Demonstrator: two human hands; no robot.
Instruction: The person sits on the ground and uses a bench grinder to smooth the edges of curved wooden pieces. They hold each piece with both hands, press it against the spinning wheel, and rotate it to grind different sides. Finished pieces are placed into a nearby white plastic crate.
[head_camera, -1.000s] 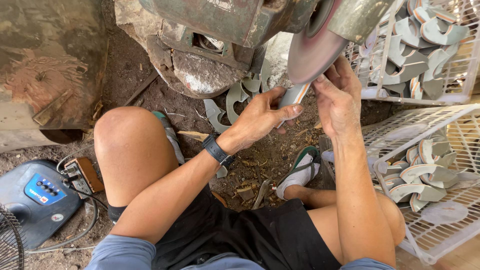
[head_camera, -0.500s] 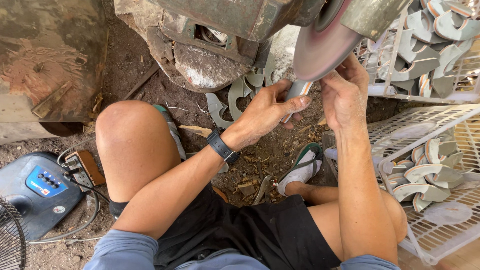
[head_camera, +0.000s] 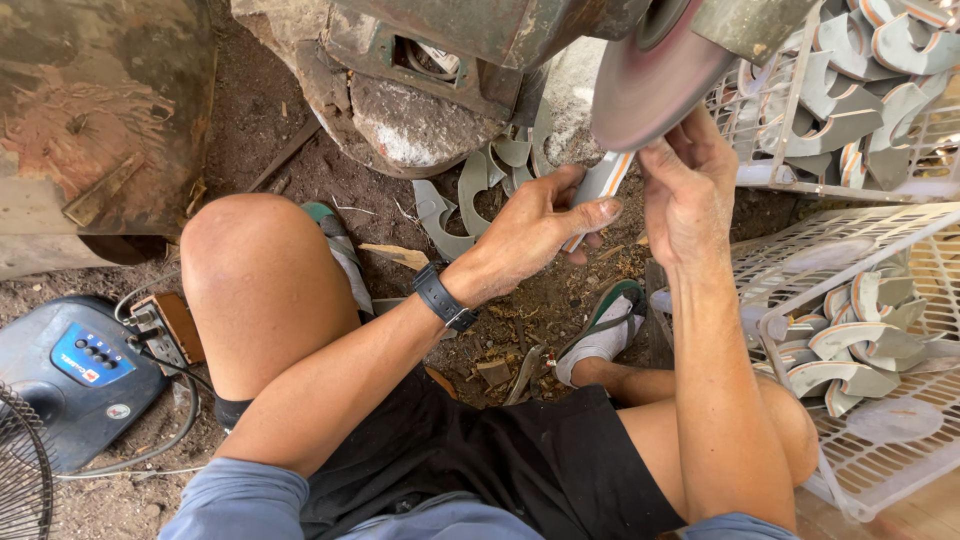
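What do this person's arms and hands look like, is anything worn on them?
Both hands are bare, no gloves. The left hand has a black band like a watch strap around the wrist; the right hand wears nothing. Both forearms are bare, and blue-grey short sleeves show near the shoulders. The fingers look dusty.

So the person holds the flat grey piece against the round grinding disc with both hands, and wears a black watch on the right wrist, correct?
Not quite. The head view shows the black watch on the left wrist. The rest stands: left hand and right hand both hold the flat grey piece against the round grinding disc.
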